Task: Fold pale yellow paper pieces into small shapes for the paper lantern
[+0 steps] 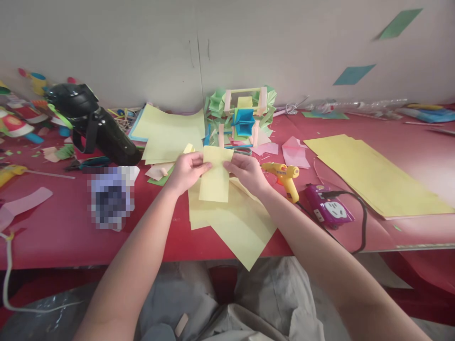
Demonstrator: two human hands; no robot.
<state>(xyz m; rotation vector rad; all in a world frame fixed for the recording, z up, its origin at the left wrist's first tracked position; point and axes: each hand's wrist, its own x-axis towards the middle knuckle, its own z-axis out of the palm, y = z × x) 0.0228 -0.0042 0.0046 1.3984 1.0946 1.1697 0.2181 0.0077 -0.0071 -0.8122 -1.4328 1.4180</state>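
Between my two hands is a small pale-yellow paper rectangle [214, 182], raised above the table. My left hand [188, 171] pinches its left edge, thumb on the near face. At the opposite edge my right hand [246, 171] grips it the same way. Beneath lie larger yellow paper sheets [245, 232], one corner jutting over the table's front edge. Just beyond my hands stands a folded-paper model [245, 122] with blue, green and pink parts. Scissors [241, 150] lie partly hidden in front of it.
A yellow glue gun [284, 176] and a purple power socket [329, 206] with a black cord sit at the right. Yellow sheets [377, 175] spread farther right. On the left are a black flask [95, 121], pliers [90, 163] and stacked paper [174, 132].
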